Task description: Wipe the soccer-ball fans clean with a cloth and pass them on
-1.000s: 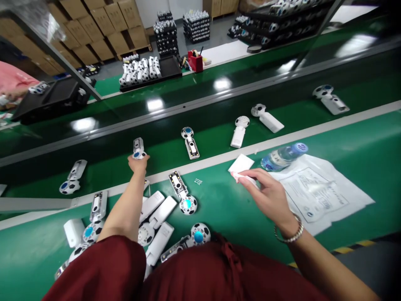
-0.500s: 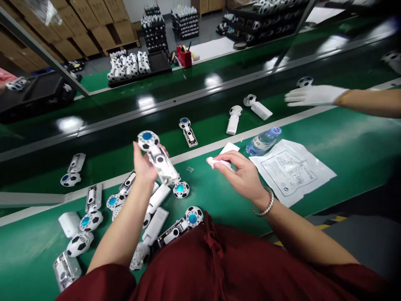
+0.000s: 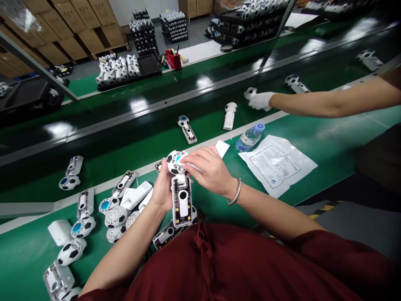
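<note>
My left hand (image 3: 163, 190) is closed around a soccer-ball-headed device (image 3: 182, 202), which has a clear lower body showing a circuit board. A blue disc is set in its ball head. My right hand (image 3: 213, 170) pinches a small white wipe (image 3: 193, 166) and presses it against that disc, so the fingertips partly cover the disc. Left of my left hand lies a cluster of similar devices, among them a patterned ball head (image 3: 115, 216) and a white body (image 3: 137, 195). Another open-bodied device (image 3: 166, 234) rests near my waist, partly hidden.
A water bottle (image 3: 249, 138), a printed plastic bag (image 3: 278, 165) and a white flat piece (image 3: 222, 148) lie to the right. On the dark green conveyor, a co-worker's gloved hand (image 3: 261, 100) touches a device. Stacked trays (image 3: 142, 35) stand beyond.
My left hand has brought the device rightward and lower, turning it upright. My right hand has moved left, bringing the wipe onto the disc. The co-worker's gloved hand has reached left to a device.
</note>
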The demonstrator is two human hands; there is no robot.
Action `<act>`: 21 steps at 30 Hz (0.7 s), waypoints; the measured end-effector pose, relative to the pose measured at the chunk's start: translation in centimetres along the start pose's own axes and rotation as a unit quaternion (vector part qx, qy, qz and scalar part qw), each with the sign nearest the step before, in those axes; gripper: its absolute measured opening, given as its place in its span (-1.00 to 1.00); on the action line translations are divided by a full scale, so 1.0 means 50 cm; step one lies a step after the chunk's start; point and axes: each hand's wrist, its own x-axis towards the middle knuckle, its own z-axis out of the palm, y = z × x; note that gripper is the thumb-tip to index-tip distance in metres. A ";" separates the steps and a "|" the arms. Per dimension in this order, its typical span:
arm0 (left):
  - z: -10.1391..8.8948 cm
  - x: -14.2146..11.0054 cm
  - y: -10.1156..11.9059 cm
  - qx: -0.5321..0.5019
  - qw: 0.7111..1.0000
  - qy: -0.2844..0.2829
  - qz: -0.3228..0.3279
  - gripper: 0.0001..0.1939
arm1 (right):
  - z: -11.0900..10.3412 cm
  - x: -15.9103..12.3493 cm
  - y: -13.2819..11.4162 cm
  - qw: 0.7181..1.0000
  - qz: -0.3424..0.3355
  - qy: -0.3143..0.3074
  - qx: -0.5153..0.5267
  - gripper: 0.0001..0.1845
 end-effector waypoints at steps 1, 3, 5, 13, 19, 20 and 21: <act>-0.002 -0.001 -0.003 0.000 1.000 0.000 -0.007 -0.50 | 0.002 0.000 0.000 1.000 0.002 0.001 -0.008 -0.81; -0.004 -0.002 -0.007 0.001 1.000 0.002 -0.021 -0.49 | 0.005 0.000 0.003 1.000 0.003 -0.003 -0.021 -0.80; -0.006 -0.001 -0.006 -0.001 1.000 -0.001 -0.028 -0.49 | 0.007 0.000 0.007 0.999 -0.005 -0.016 -0.031 -0.81; -0.081 0.159 0.120 0.084 0.990 0.093 0.068 -0.56 | -0.011 -0.013 0.053 0.994 0.101 0.047 0.008 -0.86; -0.168 0.321 0.222 0.228 0.939 0.247 0.076 -0.88 | -0.025 -0.063 0.084 0.983 0.175 0.016 0.052 -0.89; -0.176 0.340 0.227 0.256 0.929 0.252 0.089 -0.89 | -0.026 -0.070 0.087 0.980 0.189 0.012 0.056 -0.89; -0.181 0.356 0.230 0.285 0.917 0.257 0.107 -0.89 | -0.026 -0.076 0.091 0.977 0.204 0.010 0.059 -0.90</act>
